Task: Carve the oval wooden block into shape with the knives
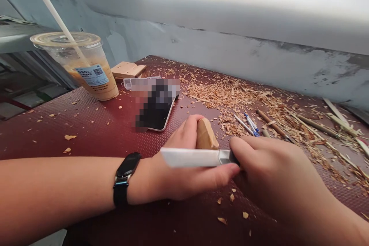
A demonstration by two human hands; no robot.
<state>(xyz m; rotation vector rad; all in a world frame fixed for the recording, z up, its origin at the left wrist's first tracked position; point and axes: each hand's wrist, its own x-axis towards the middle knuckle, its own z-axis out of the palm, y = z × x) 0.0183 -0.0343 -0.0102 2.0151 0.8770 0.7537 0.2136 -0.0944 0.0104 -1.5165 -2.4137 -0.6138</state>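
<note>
My left hand (184, 169), with a black band on its wrist, is closed around a small block of pale wood (206, 134); its lower part is hidden by the hand and the blade. In my right hand (268, 161) is a knife (193, 157), gripped by its dark handle. The broad blade points left and lies across the front of the wood and above my left hand; whether its edge touches the wood I cannot tell. My left thumb reaches toward the knife handle, close to my right fingers.
A plastic cup with a straw (95, 73) stands at the left. Near it are wooden boards (129, 70), a clear plastic case (141, 83) and a phone (161, 109). Wood shavings (230, 94), pens (250, 123) and sticks (273, 125) cover the right side of the dark red table (95, 138).
</note>
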